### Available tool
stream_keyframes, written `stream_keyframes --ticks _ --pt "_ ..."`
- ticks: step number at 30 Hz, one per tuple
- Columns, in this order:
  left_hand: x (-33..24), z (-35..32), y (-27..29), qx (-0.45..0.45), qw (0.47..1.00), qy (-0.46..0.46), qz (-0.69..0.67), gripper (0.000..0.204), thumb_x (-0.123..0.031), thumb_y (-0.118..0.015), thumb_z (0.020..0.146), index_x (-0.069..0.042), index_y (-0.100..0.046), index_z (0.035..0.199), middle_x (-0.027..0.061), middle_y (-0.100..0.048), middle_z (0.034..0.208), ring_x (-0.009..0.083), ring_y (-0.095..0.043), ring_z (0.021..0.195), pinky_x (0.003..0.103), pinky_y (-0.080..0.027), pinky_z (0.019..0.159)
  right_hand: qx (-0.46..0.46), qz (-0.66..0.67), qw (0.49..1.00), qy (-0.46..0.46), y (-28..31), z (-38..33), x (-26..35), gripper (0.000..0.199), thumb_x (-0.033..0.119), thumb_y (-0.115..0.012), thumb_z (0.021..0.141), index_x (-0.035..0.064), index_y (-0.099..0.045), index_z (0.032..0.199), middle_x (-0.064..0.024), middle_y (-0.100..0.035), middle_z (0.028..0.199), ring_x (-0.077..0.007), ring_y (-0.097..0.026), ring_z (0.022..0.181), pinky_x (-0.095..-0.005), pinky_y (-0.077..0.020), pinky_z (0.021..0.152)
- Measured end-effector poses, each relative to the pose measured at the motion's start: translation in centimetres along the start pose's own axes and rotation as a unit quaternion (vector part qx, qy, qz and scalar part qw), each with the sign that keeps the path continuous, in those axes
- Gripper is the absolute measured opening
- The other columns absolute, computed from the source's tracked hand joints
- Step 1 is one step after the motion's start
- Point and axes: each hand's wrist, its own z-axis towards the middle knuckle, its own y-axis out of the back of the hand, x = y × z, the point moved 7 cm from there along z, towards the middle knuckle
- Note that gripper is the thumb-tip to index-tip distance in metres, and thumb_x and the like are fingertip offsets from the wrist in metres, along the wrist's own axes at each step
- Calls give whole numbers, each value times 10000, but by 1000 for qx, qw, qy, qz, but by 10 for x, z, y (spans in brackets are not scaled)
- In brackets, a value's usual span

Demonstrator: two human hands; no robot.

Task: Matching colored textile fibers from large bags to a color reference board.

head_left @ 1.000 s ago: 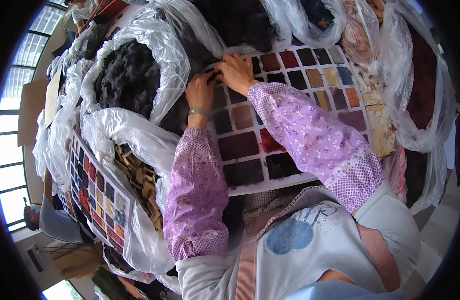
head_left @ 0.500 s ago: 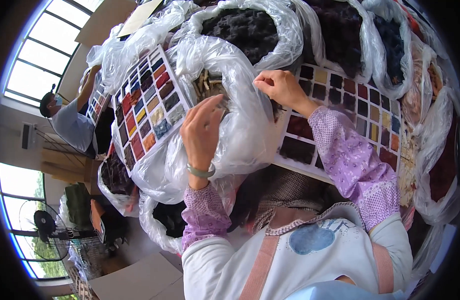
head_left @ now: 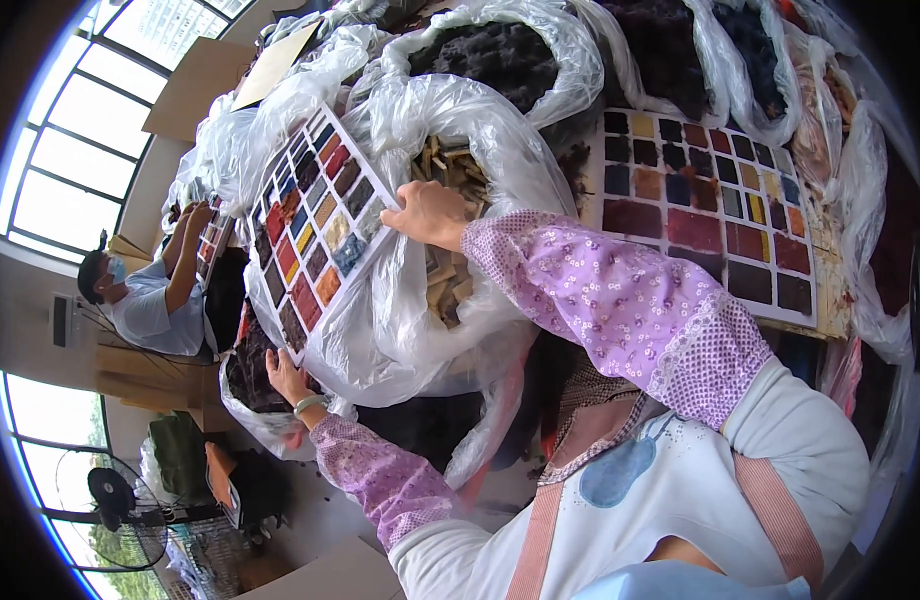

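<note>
While a clear bag (head_left: 480,130) holds tan swatches (head_left: 450,165), our right hand (head_left: 427,213) and left hand (head_left: 285,373) grasp the colour sample board (head_left: 315,225)

The left hand (head_left: 287,375) has dropped from the clear plastic bag of tan wood pieces (head_left: 450,215) to the lower edge of the white sample board of coloured swatch squares (head_left: 315,225), apparently gripping it. The right hand (head_left: 427,213) has left the second swatch board (head_left: 710,215) and now grips the first board's right edge over that bag.
</note>
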Motion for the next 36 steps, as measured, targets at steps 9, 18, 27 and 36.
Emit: stream_keyframes --ticks 9,18,27,36 --pt "-46 -18 1 159 977 12 -143 346 -149 -589 816 -78 -491 1140 21 -599 881 83 -566 708 224 -468 562 -81 171 978 -88 25 1 -27 470 378 -569 714 -14 -589 972 -239 -591 976 -333 -581 926 -358 -446 830" --pt "-140 -110 -37 206 883 -10 -422 447 -107 -498 814 -51 -398 1246 107 -537 1092 171 -556 935 261 -480 777 -282 379 862 -185 38 -42 -60 533 372 -588 797 57 -321 1135 -149 -402 1109 -241 -505 922 -349 -437 800" --pt "-195 -296 -123 114 934 -154 -301 594 -93 -460 807 -67 -217 1348 153 -383 1240 209 -429 1098 321 -372 910 -147 607 773 -114 10 -57 -51 362 115 -561 796 36 -423 1121 -93 -534 995 -173 -546 890 -313 -457 786" --pt "-141 -342 -123 76 918 -149 -359 588 -408 -402 887 -111 -197 1351 164 -380 1216 273 -412 1115 413 -329 941 -93 581 809 4 252 -202 -160 330 197 -526 844 21 -471 1119 -83 -567 987 -151 -581 863 -277 -476 756"
